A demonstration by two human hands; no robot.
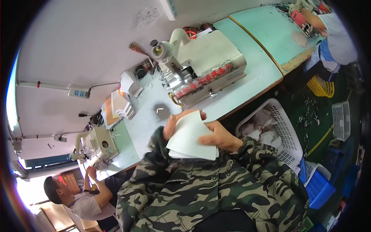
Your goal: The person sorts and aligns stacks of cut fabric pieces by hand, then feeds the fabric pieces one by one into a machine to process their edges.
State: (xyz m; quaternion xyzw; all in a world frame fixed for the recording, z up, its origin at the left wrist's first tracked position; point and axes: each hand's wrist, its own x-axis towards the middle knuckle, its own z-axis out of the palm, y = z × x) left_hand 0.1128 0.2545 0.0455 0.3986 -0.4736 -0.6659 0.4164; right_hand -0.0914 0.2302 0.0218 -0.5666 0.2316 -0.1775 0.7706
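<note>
In front of my chest I hold a small stack of white cut sheets (191, 136), slightly fanned; their material I cannot make out. My left hand (172, 124) grips the stack's upper left edge, its fingers passing behind the sheets. My right hand (221, 137) closes on the right side, with the thumb lying across the top sheet. Just beyond my hands stands a beige bench machine (216, 50) with a metal head and a strip of red pieces along its front.
Stacked white pieces (124, 106) lie left of the machine. A white basket (284, 127) of cut pieces stands on the floor to the right, near a blue crate (320, 189). One person (87, 203) works at another machine (101, 145) on the left, another person (340, 38) at far right.
</note>
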